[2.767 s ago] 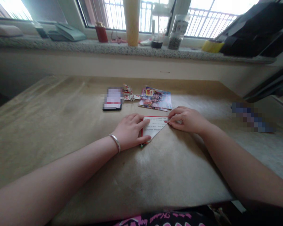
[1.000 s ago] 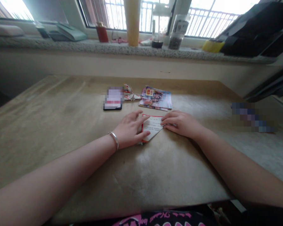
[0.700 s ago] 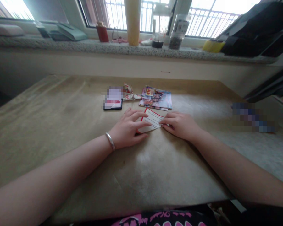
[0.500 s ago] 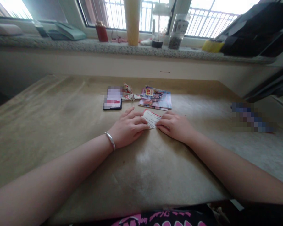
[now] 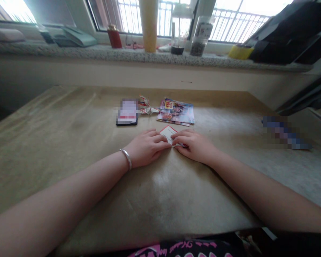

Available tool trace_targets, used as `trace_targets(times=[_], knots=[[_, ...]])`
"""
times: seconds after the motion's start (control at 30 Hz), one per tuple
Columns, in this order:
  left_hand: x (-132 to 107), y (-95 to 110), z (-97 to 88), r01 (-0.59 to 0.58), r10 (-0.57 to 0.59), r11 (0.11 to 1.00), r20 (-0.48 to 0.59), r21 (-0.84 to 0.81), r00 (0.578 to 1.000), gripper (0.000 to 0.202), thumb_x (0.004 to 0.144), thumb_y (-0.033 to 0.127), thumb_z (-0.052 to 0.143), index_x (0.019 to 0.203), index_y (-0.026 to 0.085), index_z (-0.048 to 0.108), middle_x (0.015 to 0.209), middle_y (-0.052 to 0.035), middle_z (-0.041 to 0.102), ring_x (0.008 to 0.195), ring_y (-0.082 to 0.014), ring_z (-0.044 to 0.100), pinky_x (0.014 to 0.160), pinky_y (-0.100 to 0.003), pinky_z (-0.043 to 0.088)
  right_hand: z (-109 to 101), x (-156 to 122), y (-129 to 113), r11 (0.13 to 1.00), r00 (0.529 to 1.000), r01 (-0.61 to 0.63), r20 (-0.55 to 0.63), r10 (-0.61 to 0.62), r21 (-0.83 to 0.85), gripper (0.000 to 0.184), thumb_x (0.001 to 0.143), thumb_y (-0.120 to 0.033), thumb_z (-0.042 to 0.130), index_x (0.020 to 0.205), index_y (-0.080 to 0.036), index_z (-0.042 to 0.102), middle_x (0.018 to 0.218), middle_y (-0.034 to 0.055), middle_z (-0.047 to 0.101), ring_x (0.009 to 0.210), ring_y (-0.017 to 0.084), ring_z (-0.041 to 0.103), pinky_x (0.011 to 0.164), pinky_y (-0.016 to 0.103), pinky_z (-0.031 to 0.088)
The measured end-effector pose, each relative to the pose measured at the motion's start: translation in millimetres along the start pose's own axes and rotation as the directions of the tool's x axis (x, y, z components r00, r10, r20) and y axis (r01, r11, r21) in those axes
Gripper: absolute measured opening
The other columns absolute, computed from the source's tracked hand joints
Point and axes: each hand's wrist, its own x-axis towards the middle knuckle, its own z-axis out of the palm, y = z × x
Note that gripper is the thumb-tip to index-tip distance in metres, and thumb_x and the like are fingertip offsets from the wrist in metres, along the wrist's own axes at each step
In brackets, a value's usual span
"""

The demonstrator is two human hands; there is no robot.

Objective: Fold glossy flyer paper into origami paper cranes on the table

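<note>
A small folded piece of paper [image 5: 167,132], white with a red edge and printed lines, lies on the table between my hands. My left hand [image 5: 147,147] presses on its left side, fingers bent and tips at the near corner. On the right side, my right hand [image 5: 194,144] pinches the paper near the same corner, fingers curled over it and hiding part of it. Just beyond the paper lies a stack of colourful printed sheets [image 5: 180,113]. Left of the stack is a folded paper figure [image 5: 149,108] in white and red.
A phone [image 5: 127,113] lies at the back left of the table [image 5: 160,200]. A blurred bluish item [image 5: 285,132] is at the far right. On the windowsill [image 5: 77,52] stand a red bottle [image 5: 114,37], a tall yellow cylinder [image 5: 150,28] and clear containers [image 5: 199,43].
My right hand has shifted left over the paper, covering more of it. My left fingers have drawn closer together, and the fingertips of both hands now nearly meet at the near corner.
</note>
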Motion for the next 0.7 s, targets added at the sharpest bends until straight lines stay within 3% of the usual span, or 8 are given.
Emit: trace_targets(times=[0.13, 0.37, 0.7], knots=[[1.5, -0.6, 1.5, -0.006, 0.006, 1.0, 0.007, -0.029, 1.0, 0.031, 0.092, 0.022, 0.04, 0.114, 0.023, 0.063, 0.109, -0.006, 0.063, 0.097, -0.0198, 0.054, 0.087, -0.035, 0.047, 0.0, 0.8, 1.2, 1.0, 1.0, 0.004, 0.003, -0.004, 0.017, 0.016, 0.083, -0.019, 0.054, 0.093, -0.022, 0.065, 0.109, 0.0046, 0.067, 0.102, 0.021, 0.059, 0.091, 0.039, 0.047], [1.9, -0.3, -3.0, -0.022, 0.023, 0.999, 0.032, -0.047, 0.999, 0.03, 0.092, 0.022, 0.039, 0.11, 0.021, 0.063, 0.108, -0.0064, 0.063, 0.096, -0.0197, 0.053, 0.088, -0.034, 0.046, 2.6, 0.5, 5.0, 0.996, 1.0, 0.014, -0.003, -0.014, 0.093, 0.016, 0.083, -0.017, 0.052, 0.095, -0.021, 0.062, 0.12, 0.008, 0.063, 0.113, 0.021, 0.055, 0.098, 0.041, 0.043], [-2.8, -5.9, -8.2, -0.047, 0.049, 0.998, 0.052, -0.043, 0.997, 0.027, 0.092, 0.024, 0.044, 0.112, 0.025, 0.061, 0.112, -0.0043, 0.062, 0.099, -0.0191, 0.055, 0.088, -0.034, 0.044, -0.4, 1.0, 8.0, 0.992, 0.999, 0.042, 0.021, -0.045, 0.116, 0.016, 0.084, -0.017, 0.053, 0.095, -0.021, 0.064, 0.121, 0.0084, 0.063, 0.114, 0.02, 0.056, 0.099, 0.039, 0.044]])
